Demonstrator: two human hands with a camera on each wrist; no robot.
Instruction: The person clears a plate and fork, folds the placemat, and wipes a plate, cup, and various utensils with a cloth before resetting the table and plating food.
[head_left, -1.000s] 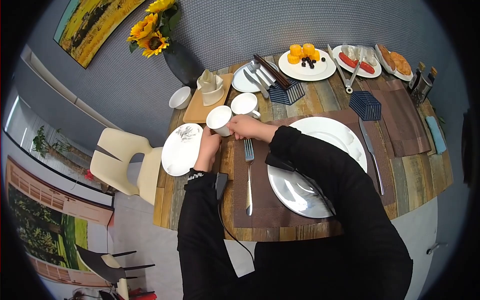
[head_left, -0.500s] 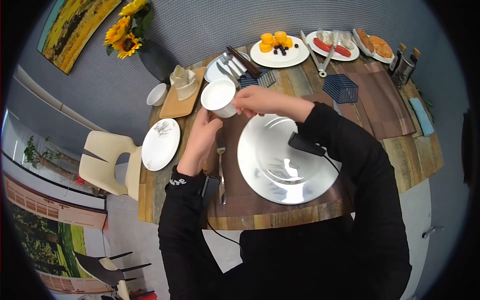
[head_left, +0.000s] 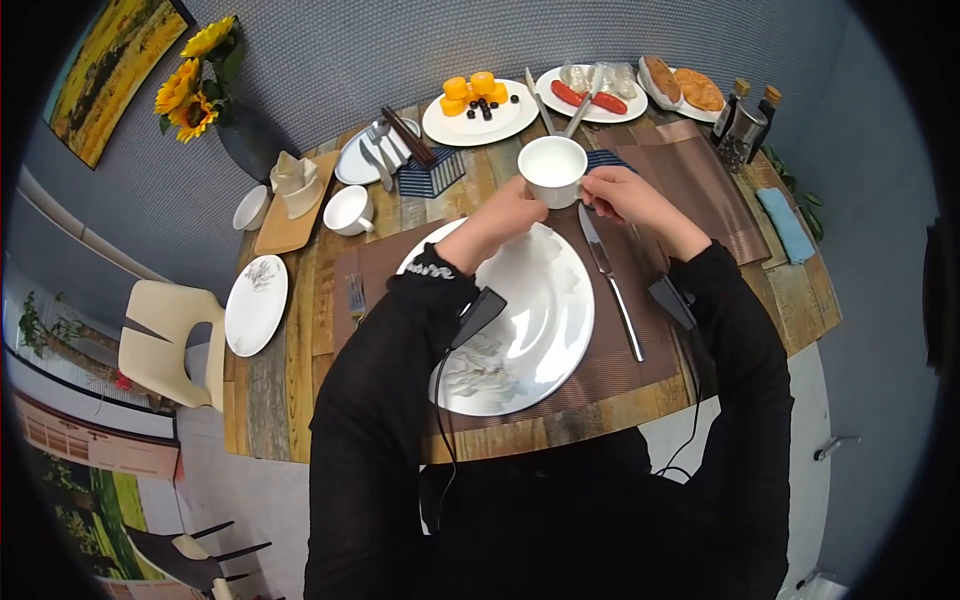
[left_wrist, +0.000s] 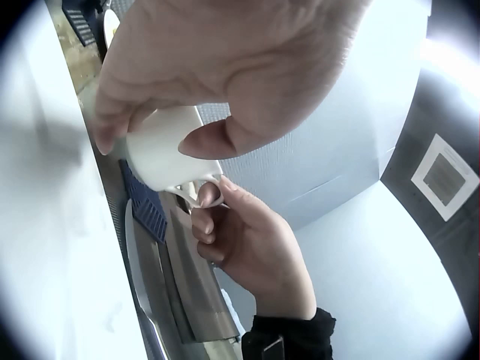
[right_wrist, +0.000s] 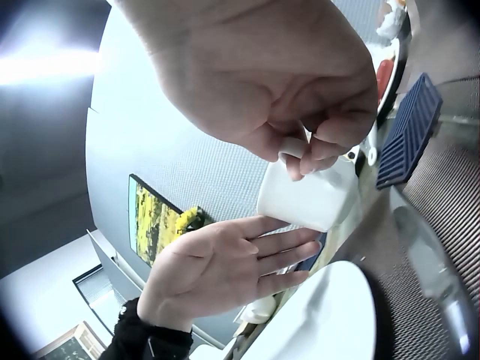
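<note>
A white cup point(head_left: 553, 172) is held up over the far side of the place setting. My right hand point(head_left: 632, 200) grips it by the handle; the left wrist view shows a finger through the handle loop point(left_wrist: 201, 189). On the cup's other side is my left hand point(head_left: 497, 222), its fingers extended along the lower wall in the right wrist view point(right_wrist: 217, 270). Beneath lies a large white plate point(head_left: 520, 330) on a brown placemat point(head_left: 625, 340), with a fork point(head_left: 356, 297) to its left and a table knife point(head_left: 615, 285) to its right.
A second white cup point(head_left: 347, 212) stands at the left, near a wooden tray point(head_left: 287, 235) with a folded napkin and a small oval plate point(head_left: 256, 305). Along the back are a corn plate point(head_left: 440, 128), a sausage plate point(head_left: 628, 108), tongs, bread and bottles point(head_left: 762, 115). A blue trivet point(right_wrist: 411, 135) lies behind the knife.
Both hands have carried the cup off the table's left part, rightward over the large plate to its far right side. The left fingers have stayed at the cup; the head view has turned right.
</note>
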